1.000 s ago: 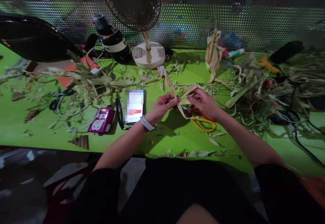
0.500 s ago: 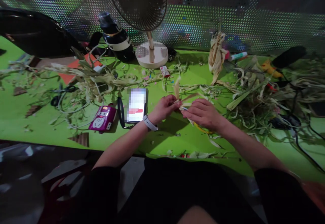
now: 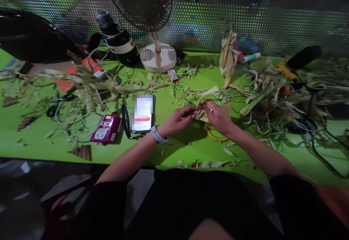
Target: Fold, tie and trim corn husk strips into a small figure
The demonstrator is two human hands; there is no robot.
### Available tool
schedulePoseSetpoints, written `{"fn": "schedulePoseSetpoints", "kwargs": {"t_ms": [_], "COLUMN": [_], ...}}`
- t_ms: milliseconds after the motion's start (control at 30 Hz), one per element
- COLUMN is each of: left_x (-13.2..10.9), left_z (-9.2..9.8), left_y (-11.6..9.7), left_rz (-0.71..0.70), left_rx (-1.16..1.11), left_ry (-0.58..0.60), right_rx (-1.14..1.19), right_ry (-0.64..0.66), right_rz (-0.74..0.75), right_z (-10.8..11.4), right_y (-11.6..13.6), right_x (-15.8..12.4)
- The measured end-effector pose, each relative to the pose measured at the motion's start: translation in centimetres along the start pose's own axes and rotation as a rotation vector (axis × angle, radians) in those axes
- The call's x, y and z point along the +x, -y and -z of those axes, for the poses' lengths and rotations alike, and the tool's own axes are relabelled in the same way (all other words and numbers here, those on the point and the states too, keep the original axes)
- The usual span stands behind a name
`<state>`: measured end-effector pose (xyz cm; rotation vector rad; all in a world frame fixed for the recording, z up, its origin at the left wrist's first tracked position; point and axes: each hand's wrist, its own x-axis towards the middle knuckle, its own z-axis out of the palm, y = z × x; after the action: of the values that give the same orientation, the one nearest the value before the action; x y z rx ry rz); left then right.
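Between my two hands is a pale, dry corn husk (image 3: 201, 115), with one strip curving up and to the right. My left hand (image 3: 178, 119), a watch on its wrist, pinches the husk's left end between thumb and fingers. My right hand (image 3: 216, 116) grips the husk from the other side, its fingers bent around the strip. Just under the right hand lies a yellow-handled tool (image 3: 214, 134), partly hidden; its kind does not show. A lit phone (image 3: 143, 113) stands to the left of my left hand.
Husk scraps cover much of the green table (image 3: 174, 149). A fan (image 3: 159, 60), a black bottle (image 3: 120, 44) and a bundled husk figure (image 3: 228, 60) stand at the back. A purple power socket (image 3: 106, 129), scissors (image 3: 58, 104) and cables lie left; a husk heap (image 3: 261, 105) lies right.
My right hand has turned and risen onto the husk strip, which now bends to the right. The yellow-handled tool shows more beneath it. The whole view has shifted slightly.
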<state>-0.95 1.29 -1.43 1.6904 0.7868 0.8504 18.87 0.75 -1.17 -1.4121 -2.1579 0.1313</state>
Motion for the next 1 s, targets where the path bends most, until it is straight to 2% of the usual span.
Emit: {"fn": "schedulePoseSetpoints", "kwargs": {"t_ms": [133, 367, 533, 700, 833, 1000], "left_x": [-0.4, -0.5, -0.5, 0.2, 0.9, 0.8], "left_z": [-1.4, -3.6, -4.0, -2.4, -1.0, -0.6], "left_y": [0.1, 0.1, 0.2, 0.5, 1.1, 1.3], "left_rz": [0.158, 0.191, 0.144, 0.173, 0.205, 0.235], "left_rx": [-0.357, -0.694, -0.678, -0.479, -0.404, -0.211], "left_ry": [-0.171, -0.364, -0.423, -0.487, -0.522, -0.479], "right_rx": [0.012, 0.226, 0.365, 0.377, 0.215, -0.180], "right_ry": [-0.052, -0.123, -0.130, 0.048, 0.171, 0.151], "right_rz": [-0.053, -0.138, -0.221, -0.278, -0.155, 0.203], "right_z": [0.1, -0.2, -0.1, -0.1, -0.2, 0.0], "right_y": [0.4, 1.6, 2.5, 1.5, 0.4, 1.2], "right_x": [-0.1, -0.2, 0.0, 0.7, 0.9, -0.2]}}
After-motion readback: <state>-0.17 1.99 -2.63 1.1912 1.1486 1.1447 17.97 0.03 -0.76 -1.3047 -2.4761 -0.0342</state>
